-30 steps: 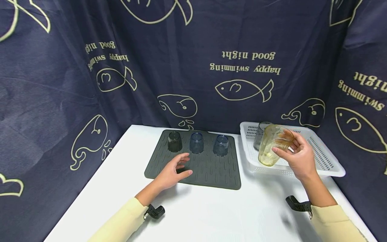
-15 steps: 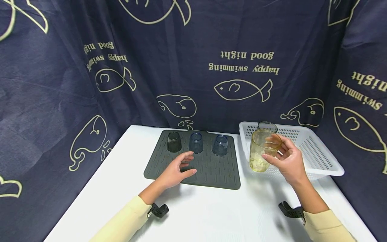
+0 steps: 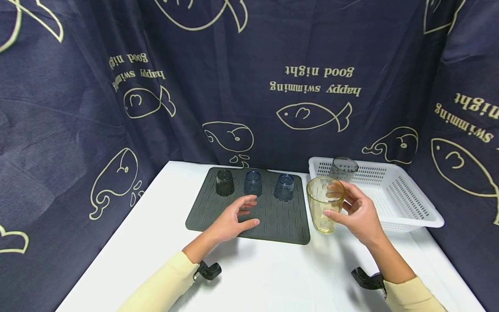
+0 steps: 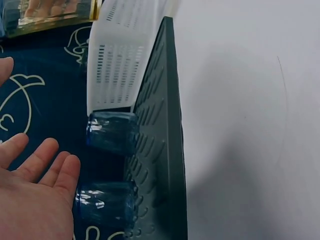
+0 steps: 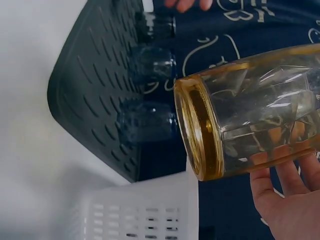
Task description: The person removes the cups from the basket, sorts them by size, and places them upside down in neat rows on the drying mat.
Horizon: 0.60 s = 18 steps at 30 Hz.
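Note:
My right hand (image 3: 358,214) grips a clear yellow drinking glass (image 3: 322,208) by its side, mouth up, in front of the basket's left end. In the right wrist view the thick amber base of the glass (image 5: 200,130) faces the drying mat, with fingertips along its side. My left hand (image 3: 235,220) hovers over the front of the dark grey drying mat (image 3: 273,225), fingers relaxed and holding nothing. Upside down along the mat's back stand a dark grey glass (image 3: 225,184) and two blue glasses (image 3: 253,185), all in a row.
A white perforated plastic basket (image 3: 415,197) stands at the back right of the white table (image 3: 280,277). Inside its left end is a grey clear glass (image 3: 344,169), partly behind the yellow one. A dark blue fish-print curtain (image 3: 234,65) encloses the table's back and sides.
My right hand has carried the yellow glass left and toward me, from over the basket to beside the mat. My left hand has drifted slightly right over the mat.

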{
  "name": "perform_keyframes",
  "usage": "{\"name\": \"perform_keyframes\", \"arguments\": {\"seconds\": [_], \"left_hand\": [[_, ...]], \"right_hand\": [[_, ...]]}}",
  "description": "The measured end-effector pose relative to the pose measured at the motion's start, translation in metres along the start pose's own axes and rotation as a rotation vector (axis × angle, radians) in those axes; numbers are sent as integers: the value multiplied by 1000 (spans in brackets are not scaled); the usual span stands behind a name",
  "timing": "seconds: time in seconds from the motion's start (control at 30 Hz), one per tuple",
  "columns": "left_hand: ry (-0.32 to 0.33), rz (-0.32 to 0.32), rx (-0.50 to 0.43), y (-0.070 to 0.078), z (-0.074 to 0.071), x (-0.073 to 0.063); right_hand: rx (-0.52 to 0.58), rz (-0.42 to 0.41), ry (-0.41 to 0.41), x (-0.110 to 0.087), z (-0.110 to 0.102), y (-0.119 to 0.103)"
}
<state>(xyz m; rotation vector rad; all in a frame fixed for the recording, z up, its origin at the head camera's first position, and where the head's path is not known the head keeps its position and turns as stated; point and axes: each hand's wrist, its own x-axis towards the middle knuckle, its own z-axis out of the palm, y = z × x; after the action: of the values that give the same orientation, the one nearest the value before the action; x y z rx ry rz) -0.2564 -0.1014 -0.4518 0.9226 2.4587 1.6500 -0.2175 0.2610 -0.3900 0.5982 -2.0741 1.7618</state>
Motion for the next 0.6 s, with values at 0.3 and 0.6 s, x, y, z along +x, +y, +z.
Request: {"name": "perform_keyframes", "arguments": {"seconds": [0.3,0.6], "left_hand": [[-24,15,11,9,4,2],[-42,23,-10,10,10,4]], "right_hand": [[-108,-4,-57,-3,13,4],[-198,10,-110,-6,23,11]]}}
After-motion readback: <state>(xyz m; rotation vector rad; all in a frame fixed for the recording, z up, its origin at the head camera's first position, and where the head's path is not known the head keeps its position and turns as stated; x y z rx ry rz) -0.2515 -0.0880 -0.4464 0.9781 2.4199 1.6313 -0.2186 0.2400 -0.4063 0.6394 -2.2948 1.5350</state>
